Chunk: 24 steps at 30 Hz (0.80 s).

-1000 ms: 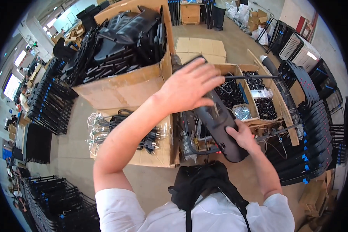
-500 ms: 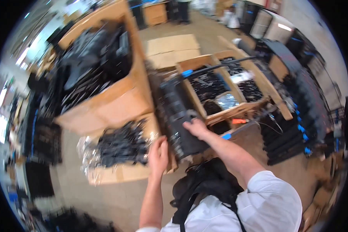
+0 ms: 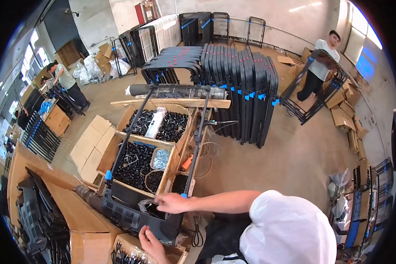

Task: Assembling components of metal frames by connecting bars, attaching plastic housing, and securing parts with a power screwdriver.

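Observation:
A long black plastic housing (image 3: 123, 214) with vent slots lies in front of me, joined to a black tubular frame (image 3: 126, 140) that reaches away over the parts bins. My right hand (image 3: 174, 203) is over an opening in the housing, its fingers drawn together; what they hold, if anything, cannot be made out. Clear plastic (image 3: 146, 205) shows in the opening by those fingertips. Close to the housing's near edge, my left hand (image 3: 152, 244) has its fingers loosely apart and holds nothing.
Wooden bins (image 3: 174, 169) hold black parts and a bag of screws (image 3: 161, 159). A tall carton (image 3: 88, 220) of black covers stands left, black cables (image 3: 130, 255) below it. Black frames (image 3: 240, 88) stand beyond. A person (image 3: 323, 57) carries a frame at right; another (image 3: 66, 81) stands far left.
My view has swung to the right, bringing the stacked frames and the people into sight. My right hand now is at the housing's opening. The left stays near the housing.

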{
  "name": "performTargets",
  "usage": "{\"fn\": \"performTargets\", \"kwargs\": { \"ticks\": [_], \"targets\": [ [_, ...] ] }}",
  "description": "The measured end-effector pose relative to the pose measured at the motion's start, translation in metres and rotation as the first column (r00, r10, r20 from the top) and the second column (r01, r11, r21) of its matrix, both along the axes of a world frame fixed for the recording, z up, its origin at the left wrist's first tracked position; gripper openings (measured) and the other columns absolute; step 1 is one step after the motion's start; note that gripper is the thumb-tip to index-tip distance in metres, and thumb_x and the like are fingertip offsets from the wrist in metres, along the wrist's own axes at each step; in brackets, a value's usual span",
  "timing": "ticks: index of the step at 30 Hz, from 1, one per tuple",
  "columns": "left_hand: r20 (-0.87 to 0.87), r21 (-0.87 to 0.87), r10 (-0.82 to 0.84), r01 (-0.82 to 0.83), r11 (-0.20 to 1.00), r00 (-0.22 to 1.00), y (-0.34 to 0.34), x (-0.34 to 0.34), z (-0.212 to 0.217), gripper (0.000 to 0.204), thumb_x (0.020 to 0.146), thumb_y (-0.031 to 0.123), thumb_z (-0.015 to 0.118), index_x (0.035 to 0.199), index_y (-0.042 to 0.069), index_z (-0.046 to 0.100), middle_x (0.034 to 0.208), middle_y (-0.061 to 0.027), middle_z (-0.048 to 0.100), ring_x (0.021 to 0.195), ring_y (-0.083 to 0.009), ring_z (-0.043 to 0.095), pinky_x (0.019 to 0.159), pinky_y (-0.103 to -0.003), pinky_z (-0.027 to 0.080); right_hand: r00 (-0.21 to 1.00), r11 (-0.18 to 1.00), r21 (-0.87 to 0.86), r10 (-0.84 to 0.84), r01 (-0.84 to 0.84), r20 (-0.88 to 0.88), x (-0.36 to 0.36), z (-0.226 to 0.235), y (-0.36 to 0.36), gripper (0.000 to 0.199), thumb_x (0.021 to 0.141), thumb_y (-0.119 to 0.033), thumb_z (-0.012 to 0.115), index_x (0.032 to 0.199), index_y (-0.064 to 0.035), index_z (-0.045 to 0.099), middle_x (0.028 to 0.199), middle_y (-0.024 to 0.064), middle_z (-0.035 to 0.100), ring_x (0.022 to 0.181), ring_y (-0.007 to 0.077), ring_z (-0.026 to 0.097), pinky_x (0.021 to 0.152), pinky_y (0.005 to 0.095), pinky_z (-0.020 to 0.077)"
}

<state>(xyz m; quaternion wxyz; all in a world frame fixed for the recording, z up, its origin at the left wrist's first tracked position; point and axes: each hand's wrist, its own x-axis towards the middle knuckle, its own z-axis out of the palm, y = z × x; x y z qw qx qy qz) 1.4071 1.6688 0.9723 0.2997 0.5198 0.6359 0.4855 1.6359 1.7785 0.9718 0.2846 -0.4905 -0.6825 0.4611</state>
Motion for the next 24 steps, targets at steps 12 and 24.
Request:
{"fn": "performTargets", "kwargs": {
  "ticks": [12,24],
  "targets": [
    [-0.359,-0.137,-0.283,0.250,0.959,0.890,0.150,0.118,-0.029,0.019,0.100,0.015,0.062,0.110,0.003,0.074,0.105,-0.0195,0.072,0.102,-0.0376,0.069,0.090,-0.045,0.054,0.996,0.753,-0.652,-0.069,0.085,0.051,0.232,-0.057,-0.056,0.028,0.098,-0.026,0.066,0.111,-0.0028,0.072,0.091,0.0050,0.073,0.076,0.0130,0.068,0.072,0.0315,0.0569],
    [-0.360,-0.757,-0.923,0.537,0.372,0.133,0.234,0.189,-0.176,0.080,0.079,0.013,0.081,0.151,0.027,0.047,0.158,-0.0194,0.034,0.144,-0.0475,0.037,0.115,-0.055,0.043,0.970,0.832,-0.520,-0.081,0.192,0.229,0.268,-0.176,0.056,0.031,0.093,-0.033,0.063,0.110,-0.0106,0.077,0.106,0.0167,0.076,0.099,0.0295,0.073,0.090,0.0424,0.0564]
  ]
}}
